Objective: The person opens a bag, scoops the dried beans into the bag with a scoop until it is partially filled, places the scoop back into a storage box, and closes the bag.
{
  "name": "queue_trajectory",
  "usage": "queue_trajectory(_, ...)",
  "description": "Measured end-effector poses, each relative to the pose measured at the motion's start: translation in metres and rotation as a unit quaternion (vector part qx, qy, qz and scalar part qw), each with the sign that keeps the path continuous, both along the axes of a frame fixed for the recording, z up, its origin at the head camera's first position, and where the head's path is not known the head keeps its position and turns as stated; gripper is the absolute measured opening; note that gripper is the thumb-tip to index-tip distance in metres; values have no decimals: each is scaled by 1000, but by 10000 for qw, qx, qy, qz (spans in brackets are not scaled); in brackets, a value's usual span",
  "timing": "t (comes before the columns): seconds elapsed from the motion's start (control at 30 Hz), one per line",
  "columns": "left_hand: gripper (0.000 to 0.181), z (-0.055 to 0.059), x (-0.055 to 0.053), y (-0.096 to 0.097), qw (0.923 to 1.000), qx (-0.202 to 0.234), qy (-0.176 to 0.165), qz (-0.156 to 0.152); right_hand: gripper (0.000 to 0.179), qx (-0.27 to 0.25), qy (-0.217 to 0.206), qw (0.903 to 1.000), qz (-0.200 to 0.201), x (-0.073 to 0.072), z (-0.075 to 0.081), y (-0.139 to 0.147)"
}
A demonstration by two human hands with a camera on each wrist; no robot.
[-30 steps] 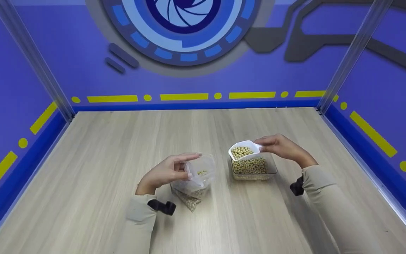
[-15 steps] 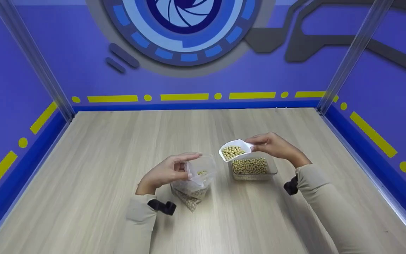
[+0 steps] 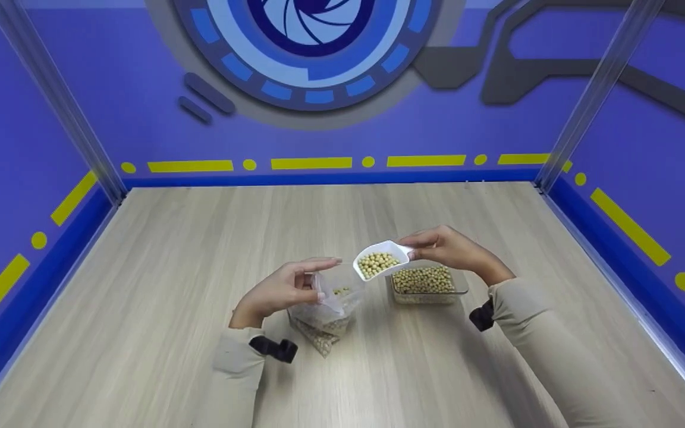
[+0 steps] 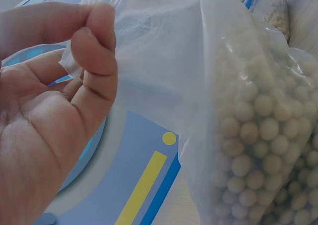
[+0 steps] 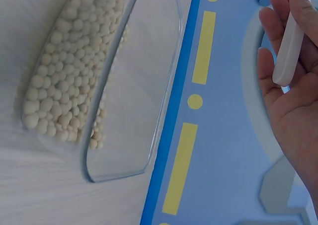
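My left hand (image 3: 283, 291) pinches the rim of a clear plastic bag (image 3: 324, 312) that bulges with round, pale yellow beans, seen close in the left wrist view as soybeans (image 4: 263, 135). The bag's mouth gapes toward the right. In my right hand (image 3: 452, 249) is the handle of a white scoop (image 3: 385, 263), gripped between thumb and fingers; the handle (image 5: 288, 56) shows in the right wrist view. Soybeans fill the scoop, which is held in the air just right of the bag's mouth, its lip tilted toward it. Below the right hand stands a clear rectangular container (image 3: 426, 297) of soybeans.
Everything rests on a wooden tabletop (image 3: 229, 226). Blue printed walls (image 3: 319, 142) enclose its back and sides. The container stands a short way right of the bag, with a strip of tabletop between them.
My right hand has carried the loaded scoop leftward, from above the container to beside the bag's mouth. The left hand and the bag have stayed in place.
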State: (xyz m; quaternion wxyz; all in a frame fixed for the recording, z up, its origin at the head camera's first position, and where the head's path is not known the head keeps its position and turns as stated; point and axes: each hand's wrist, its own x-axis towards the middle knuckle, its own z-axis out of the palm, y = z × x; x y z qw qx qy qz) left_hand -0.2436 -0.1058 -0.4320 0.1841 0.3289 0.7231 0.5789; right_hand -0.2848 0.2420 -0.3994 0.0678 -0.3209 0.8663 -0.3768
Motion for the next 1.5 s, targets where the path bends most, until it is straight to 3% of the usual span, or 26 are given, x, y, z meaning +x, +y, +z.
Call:
queue_trajectory(0.27,64,0,0,0,9998,59,-161,-35,31,149,185,9996,151,2,3,-10)
queue_trajectory(0.7,63,0,-1,-1,9999,67,-82,-56,31,628,418,9964,376,11,15,-19)
queue_trajectory(1.13,62,0,0,0,10000,-37,66,0,28,952,907,9896,585,13,23,-21)
queue_trajectory(1.5,63,0,0,0,10000,44,-54,-67,27,1180,1587,9771,784,17,30,-25)
